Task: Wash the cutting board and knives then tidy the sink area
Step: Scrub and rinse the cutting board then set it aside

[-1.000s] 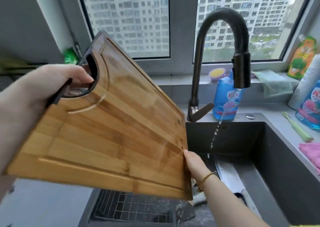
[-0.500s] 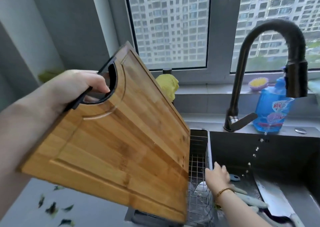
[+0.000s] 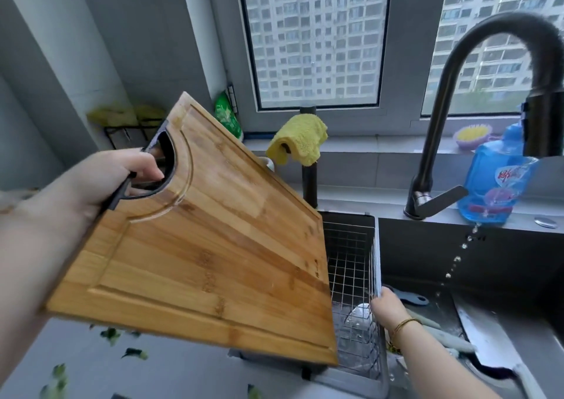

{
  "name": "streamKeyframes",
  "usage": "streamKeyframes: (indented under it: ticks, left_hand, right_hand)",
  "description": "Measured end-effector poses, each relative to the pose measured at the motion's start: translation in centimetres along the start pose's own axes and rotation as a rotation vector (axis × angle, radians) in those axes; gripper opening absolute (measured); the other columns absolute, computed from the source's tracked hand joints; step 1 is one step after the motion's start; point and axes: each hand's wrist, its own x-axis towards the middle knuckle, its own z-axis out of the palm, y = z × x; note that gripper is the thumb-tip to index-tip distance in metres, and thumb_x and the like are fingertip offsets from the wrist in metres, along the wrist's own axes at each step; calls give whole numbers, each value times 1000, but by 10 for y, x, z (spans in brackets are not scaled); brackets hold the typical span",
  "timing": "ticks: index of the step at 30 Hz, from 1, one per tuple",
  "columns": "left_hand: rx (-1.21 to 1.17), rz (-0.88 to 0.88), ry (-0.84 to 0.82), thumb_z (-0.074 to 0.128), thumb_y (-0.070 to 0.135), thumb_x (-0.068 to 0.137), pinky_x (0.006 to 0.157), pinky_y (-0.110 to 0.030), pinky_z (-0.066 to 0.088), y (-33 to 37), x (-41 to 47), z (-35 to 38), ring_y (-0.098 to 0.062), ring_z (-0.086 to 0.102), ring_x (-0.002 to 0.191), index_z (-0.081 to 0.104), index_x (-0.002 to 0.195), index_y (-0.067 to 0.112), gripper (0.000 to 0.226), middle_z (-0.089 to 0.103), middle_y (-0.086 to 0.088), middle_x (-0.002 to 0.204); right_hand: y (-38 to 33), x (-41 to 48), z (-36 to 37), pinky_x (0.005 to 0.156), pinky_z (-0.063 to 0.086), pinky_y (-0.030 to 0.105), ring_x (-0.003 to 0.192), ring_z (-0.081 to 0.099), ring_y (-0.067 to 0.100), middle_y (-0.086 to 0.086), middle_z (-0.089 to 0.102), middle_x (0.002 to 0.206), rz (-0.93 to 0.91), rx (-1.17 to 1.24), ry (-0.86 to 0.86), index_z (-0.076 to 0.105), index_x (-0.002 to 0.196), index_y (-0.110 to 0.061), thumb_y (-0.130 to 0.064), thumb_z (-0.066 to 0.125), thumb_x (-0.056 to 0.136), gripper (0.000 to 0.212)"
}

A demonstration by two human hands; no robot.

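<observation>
The blue bottle [image 3: 500,182] standing far right, behind the tap [image 3: 433,142], is showing a red-and-white label with big white characters, but they are blurring too much for me to read. The green bag [image 3: 227,118] leaning at the far left is carrying pale print, and that is too small to make out. Nothing else here is offering any legible writing.

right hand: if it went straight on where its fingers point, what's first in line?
The wire basket. The right hand points up-left at the basket's right rim, and its fingertips look to be already on it, though depth is unclear.
</observation>
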Motion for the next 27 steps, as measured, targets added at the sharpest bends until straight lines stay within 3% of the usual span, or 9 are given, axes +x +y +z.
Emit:
streamKeyframes:
  ticks: [2,5,11,14,16,18,20,23,27]
  left_hand:
    - [-131,4,-35,50,5,74,35,-9,37,-9,-4,11,-14,55,48,53,84,7,10,60,-12,70]
    - [-189,-19,-35,54,5,63,50,-20,39,-28,-1,31,-14,52,51,52,88,4,25,53,-16,80]
    - [-289,-104,-71,46,3,45,33,-8,34,-50,7,70,-9,44,29,55,43,13,14,46,1,38]
    - [-310,-120,-123,44,3,45,35,-9,37,-53,22,85,-11,49,35,57,56,13,20,50,0,41]
    - [-297,-119,-179,50,2,48,35,-10,38,-53,30,94,-8,50,35,56,71,11,25,52,-1,44]
    - [-260,-115,-214,54,0,68,30,-8,31,-53,40,100,-2,42,25,55,80,11,16,44,3,33]
    - [-229,-117,-247,49,-1,75,31,-8,32,-55,56,102,-1,43,27,57,89,10,20,52,-1,46]
    - [-165,-96,-323,49,7,57,42,-10,42,-65,80,103,-8,57,47,61,91,10,36,57,-12,83]
    - [-2,-144,-323,52,13,50,47,-16,41,-72,106,106,-15,54,52,51,83,9,33,50,-10,77]
  right_hand:
    - [1,-1,0,49,22,27,53,28,15,9,35,71,11,24,-12,36,81,-9,7,27,89,20]
    - [4,-4,0,50,22,25,53,27,15,7,32,66,26,82,-23,38,87,-8,9,27,88,20]
    - [3,-6,-4,56,36,27,65,41,15,11,48,88,-14,83,-51,48,106,-2,0,35,93,18]
    - [1,-9,-6,67,45,34,72,43,16,8,48,86,-7,58,-66,47,114,-1,-5,37,95,22]
    - [2,-8,-6,64,41,30,69,42,15,5,48,80,-6,54,-65,46,114,-1,-7,37,96,22]
    - [5,-7,-4,62,38,28,70,44,15,5,48,81,-16,53,-50,46,112,-2,-9,35,96,21]
    - [10,-6,0,67,41,30,73,48,18,6,51,83,-48,-7,-15,44,112,-7,-14,34,97,20]
    - [17,-8,6,82,46,35,89,54,23,10,57,102,-110,-52,54,41,118,-13,-20,31,98,24]
    - [18,-7,9,84,48,37,91,56,22,8,59,104,-133,-73,103,43,115,-15,-22,31,98,23]
